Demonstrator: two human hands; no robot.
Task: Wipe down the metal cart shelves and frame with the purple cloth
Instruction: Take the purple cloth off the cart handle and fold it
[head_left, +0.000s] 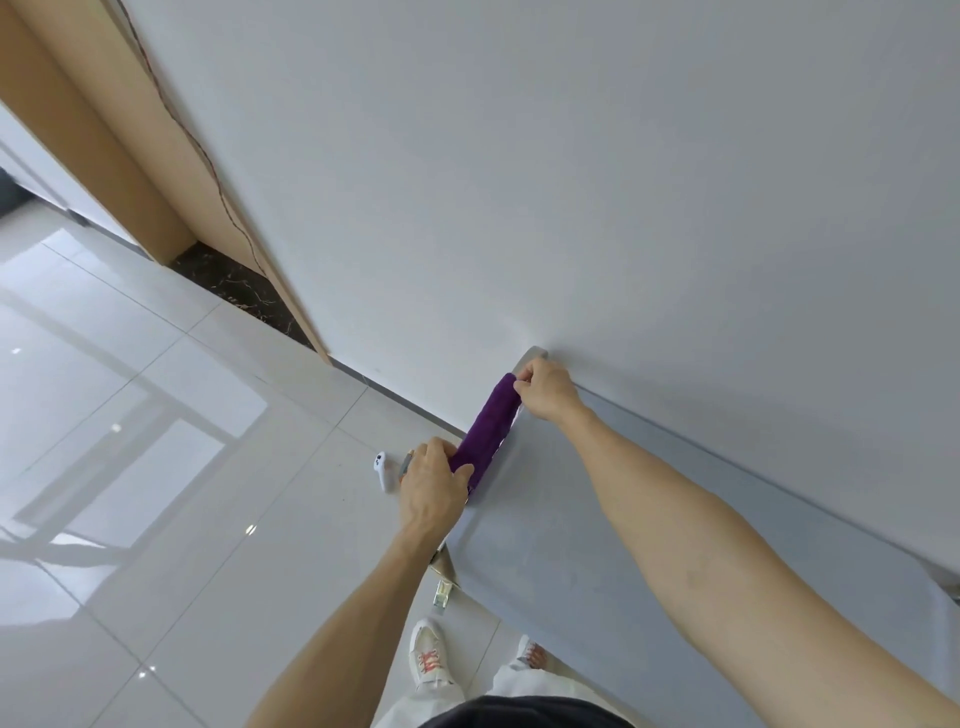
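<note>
Stretching the purple cloth along the end rim of the cart's top shelf, I have it rolled into a long band between my two hands. My left hand grasps its near end at about seven o'clock from the roll's middle, fingers curled over the fabric and the shelf edge. My right hand pinches the far end at one o'clock, close to the shelf's corner against the white wall. A small white object (I cannot tell what it is) lies on the glossy tiled floor just beside my left hand, at nine o'clock. My shoes show at six o'clock.
</note>
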